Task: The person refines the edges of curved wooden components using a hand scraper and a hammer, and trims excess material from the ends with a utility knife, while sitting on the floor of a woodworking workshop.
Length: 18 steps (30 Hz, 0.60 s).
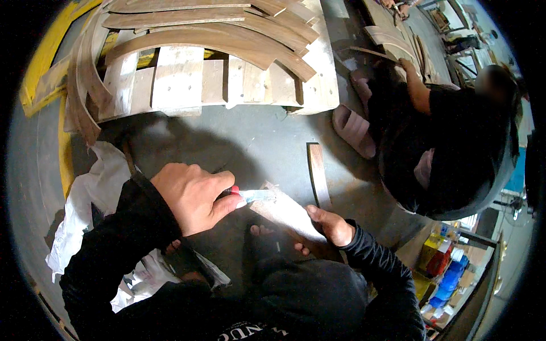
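My left hand is closed round a small red-handled scraper with a flat pale blade. The blade lies against the far end of a wooden piece, whose pale upper face catches the light. My right hand grips this piece along its right side, thumb on top; its near part is lost in shadow. Just beyond that hand, a narrow brown wood strip rests on the floor.
Curved wooden slats are stacked on a pallet ahead. White sacking lies at my left. A person in dark clothes sits close on the right, beside more wood pieces. Coloured bottles stand at lower right.
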{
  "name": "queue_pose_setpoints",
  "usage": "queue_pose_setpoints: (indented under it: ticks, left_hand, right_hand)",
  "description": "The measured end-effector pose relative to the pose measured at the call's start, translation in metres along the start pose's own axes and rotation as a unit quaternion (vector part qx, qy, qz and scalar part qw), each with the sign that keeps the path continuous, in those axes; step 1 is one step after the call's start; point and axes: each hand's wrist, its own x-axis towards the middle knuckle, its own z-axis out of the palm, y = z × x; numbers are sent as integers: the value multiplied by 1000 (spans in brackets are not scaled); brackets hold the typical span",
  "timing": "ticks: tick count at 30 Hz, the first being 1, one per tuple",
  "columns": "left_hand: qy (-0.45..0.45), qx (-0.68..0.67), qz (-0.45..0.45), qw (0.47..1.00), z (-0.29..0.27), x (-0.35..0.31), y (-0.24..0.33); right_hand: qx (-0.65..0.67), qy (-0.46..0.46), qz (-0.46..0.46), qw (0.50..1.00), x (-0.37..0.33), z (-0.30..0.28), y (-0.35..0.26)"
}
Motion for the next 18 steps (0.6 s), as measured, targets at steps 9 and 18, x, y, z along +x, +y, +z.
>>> queue_pose_setpoints:
  ticks: [9, 18]
  left_hand:
    - [31, -11, -1, 999, 6, -1, -3]
    - [-47, 34, -35, 998, 8, -1, 4]
  right_hand:
    - [-5, 10, -26, 1000, 0, 10, -2]
    - [-63, 43, -17, 997, -1, 4, 7]
